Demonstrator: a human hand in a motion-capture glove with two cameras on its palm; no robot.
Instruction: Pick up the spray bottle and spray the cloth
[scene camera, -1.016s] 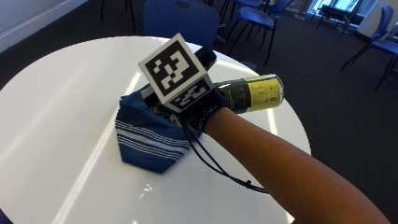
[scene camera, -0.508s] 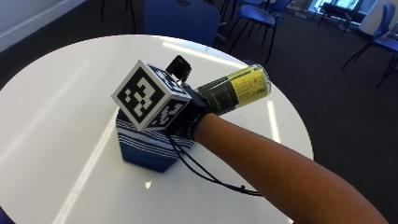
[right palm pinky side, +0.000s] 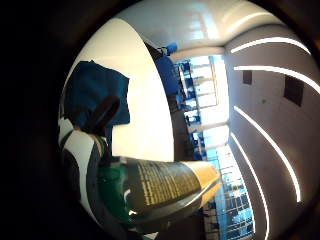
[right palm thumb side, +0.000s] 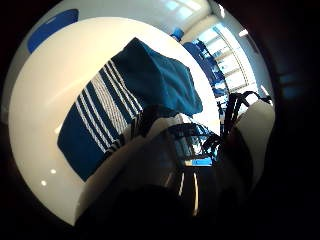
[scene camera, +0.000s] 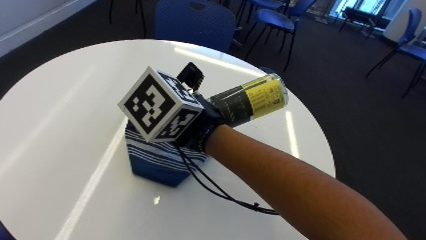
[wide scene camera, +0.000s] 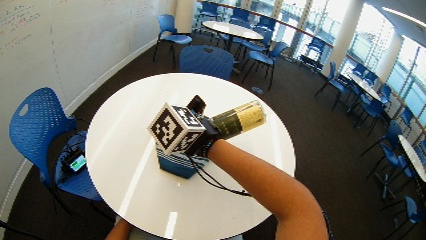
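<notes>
Yellow-labelled spray bottle (scene camera: 251, 98) lies on its side in my gloved right hand (scene camera: 200, 125), fingers curled round it, lifted off the white round table (scene camera: 73, 95) at the middle of the outside view. Just below my hand, lower left of centre, the blue striped cloth (scene camera: 156, 162) sits folded on the table.

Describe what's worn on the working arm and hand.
The right hand wears a black glove. From the wrist back the forearm is bare, with no sleeve showing. The palm views show black straps and white plastic at the glove's edge.
</notes>
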